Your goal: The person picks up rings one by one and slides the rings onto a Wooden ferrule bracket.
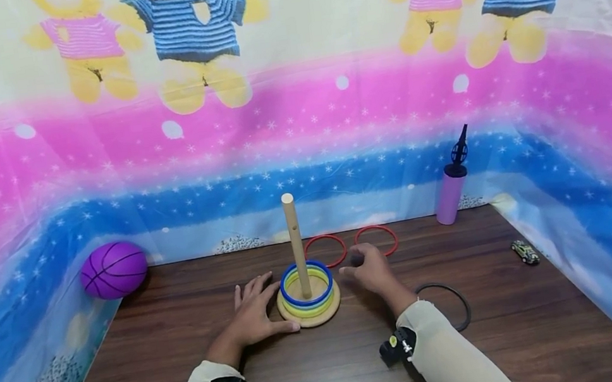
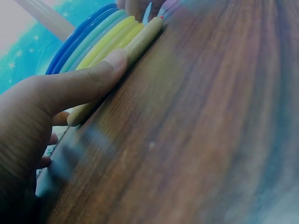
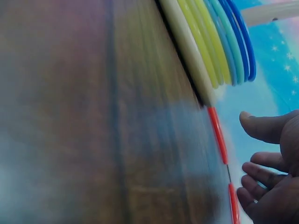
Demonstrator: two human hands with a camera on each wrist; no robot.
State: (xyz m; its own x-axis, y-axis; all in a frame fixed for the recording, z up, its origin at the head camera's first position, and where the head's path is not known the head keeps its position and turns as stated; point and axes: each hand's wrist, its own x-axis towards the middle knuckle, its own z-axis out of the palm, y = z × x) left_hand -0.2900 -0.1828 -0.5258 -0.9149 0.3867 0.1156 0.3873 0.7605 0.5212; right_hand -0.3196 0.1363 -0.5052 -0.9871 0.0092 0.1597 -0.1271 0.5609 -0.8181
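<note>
A wooden ring-toss stand has a round base and an upright post. Blue rings, teal rings and yellow rings are stacked around the post. My left hand holds the base at its left side; in the left wrist view the thumb lies along its rim. My right hand hovers right of the stand, holding nothing, thumb and fingers apart. Beyond it two red rings lie flat, one red ring behind the stand and another red ring farther right.
A dark ring lies beside the right forearm. A purple ball sits at the back left corner. A purple hand pump stands at the back right, and a toy car is near the right edge. A printed cloth surrounds the wooden table.
</note>
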